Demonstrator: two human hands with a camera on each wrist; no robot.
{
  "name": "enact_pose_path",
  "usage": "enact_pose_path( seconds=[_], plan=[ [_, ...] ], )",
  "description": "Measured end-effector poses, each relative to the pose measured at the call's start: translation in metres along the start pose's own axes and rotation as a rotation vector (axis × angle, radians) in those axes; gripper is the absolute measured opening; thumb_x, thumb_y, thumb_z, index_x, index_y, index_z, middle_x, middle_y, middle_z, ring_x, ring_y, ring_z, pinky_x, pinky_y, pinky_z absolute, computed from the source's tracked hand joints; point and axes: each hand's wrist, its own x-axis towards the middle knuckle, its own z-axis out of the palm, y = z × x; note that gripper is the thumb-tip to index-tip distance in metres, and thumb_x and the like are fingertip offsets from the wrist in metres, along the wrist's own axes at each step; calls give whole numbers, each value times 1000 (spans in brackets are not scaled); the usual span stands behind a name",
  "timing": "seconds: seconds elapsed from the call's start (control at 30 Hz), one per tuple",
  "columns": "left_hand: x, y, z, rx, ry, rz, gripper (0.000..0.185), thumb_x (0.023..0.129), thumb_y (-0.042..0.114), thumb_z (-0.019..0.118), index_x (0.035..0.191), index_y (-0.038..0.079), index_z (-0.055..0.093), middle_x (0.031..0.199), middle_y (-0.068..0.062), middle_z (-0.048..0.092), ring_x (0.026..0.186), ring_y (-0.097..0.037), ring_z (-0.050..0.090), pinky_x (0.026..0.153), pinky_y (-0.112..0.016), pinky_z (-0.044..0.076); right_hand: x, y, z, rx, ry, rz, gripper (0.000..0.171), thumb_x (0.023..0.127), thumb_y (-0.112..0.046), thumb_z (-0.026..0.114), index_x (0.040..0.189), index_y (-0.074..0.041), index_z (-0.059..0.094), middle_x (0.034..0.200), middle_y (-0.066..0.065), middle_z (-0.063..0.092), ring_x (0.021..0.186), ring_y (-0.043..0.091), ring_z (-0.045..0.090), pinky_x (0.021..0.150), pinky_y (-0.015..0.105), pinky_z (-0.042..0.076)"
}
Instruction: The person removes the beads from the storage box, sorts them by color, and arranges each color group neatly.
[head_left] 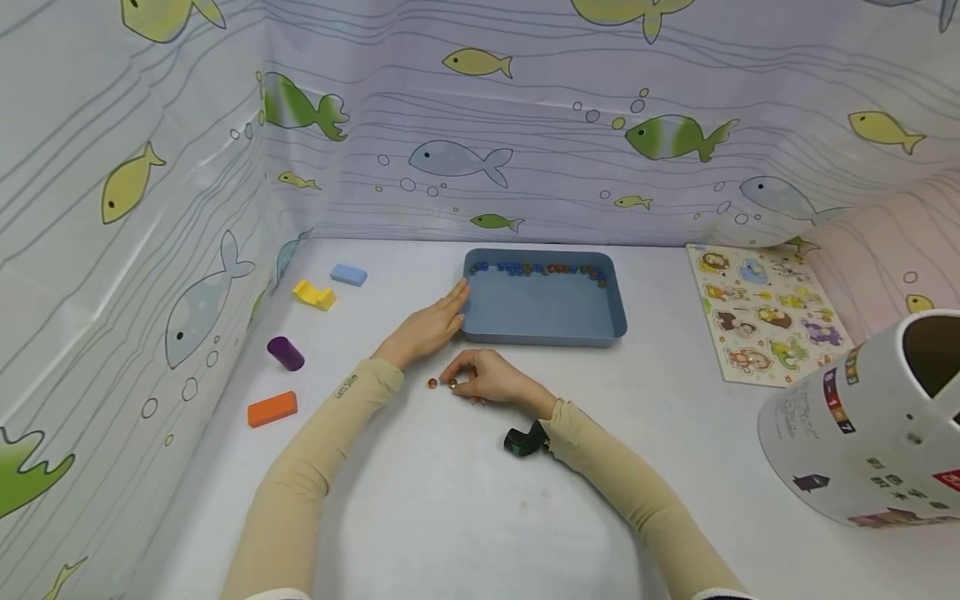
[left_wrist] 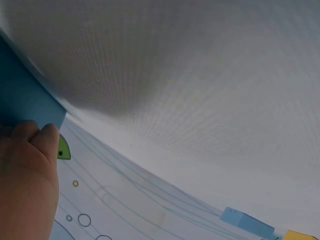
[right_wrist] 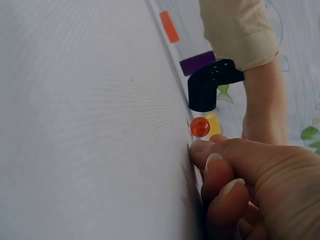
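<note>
A blue tray (head_left: 480, 333) lies mid-table with several marbles (head_left: 536, 269) lined along its far wall. My left hand (head_left: 426, 326) has straight fingers resting against the tray's left wall (left_wrist: 30, 100). My right hand (head_left: 491, 379) sits on the table in front of the tray, fingers curled, thumb and forefinger pinching a dark marble (head_left: 453, 382). An orange marble (head_left: 432, 382) lies loose just left of it, a little beyond the fingertips (right_wrist: 200, 147) in the right wrist view, where the orange marble (right_wrist: 199, 127) shows and the dark one is hidden.
At the left lie a blue block (head_left: 348, 274), a yellow block (head_left: 314, 294), a purple cylinder (head_left: 285, 352) and an orange block (head_left: 272, 408). An animal puzzle board (head_left: 768, 321) lies at the right, a white printed tub (head_left: 862, 425) near it. Fish-patterned sheets wall the table.
</note>
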Motion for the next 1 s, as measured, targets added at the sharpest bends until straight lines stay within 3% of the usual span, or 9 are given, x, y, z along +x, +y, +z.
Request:
enact_pose_path(
  seconds=[0.37, 0.5, 0.63, 0.73, 1.0],
  plan=[
    [3, -2, 2, -4, 1, 0, 57, 106, 29, 27, 156, 7, 9, 165, -6, -1, 150, -28, 18, 123, -43, 21, -8, -10, -19, -41, -1, -29, 25, 89, -11, 70, 113, -10, 70, 109, 5, 71, 58, 7, 55, 55, 20, 49],
    [3, -2, 2, -1, -1, -11, 58, 106, 29, 28, 156, 8, 8, 165, -5, -1, 150, -27, 18, 124, -43, 21, -14, -21, -38, 2, 19, -42, 28, 94, -13, 62, 119, -3, 67, 108, 15, 70, 70, 20, 60, 61, 27, 52],
    [3, -2, 3, -5, 0, -21, 57, 106, 29, 27, 156, 9, 9, 165, -3, -2, 151, -25, 16, 124, -41, 19, -16, -28, -59, 63, 79, -38, 31, 98, -14, 56, 122, 2, 64, 110, 24, 68, 84, 39, 61, 71, 45, 56],
    [3, -2, 3, -5, -3, -25, 57, 106, 30, 26, 156, 9, 8, 165, -2, -2, 151, -24, 15, 125, -40, 18, -14, -28, -76, 78, 150, -18, 30, 99, -15, 54, 123, 1, 63, 113, 25, 66, 90, 43, 61, 79, 53, 55],
    [3, -2, 4, 11, 2, -15, 57, 106, 29, 26, 156, 8, 9, 165, -4, -1, 151, -23, 13, 125, -39, 17, -6, -15, -119, 109, 298, 60, 34, 101, -20, 52, 129, -2, 60, 121, 24, 63, 107, 44, 59, 93, 55, 52]
  ],
)
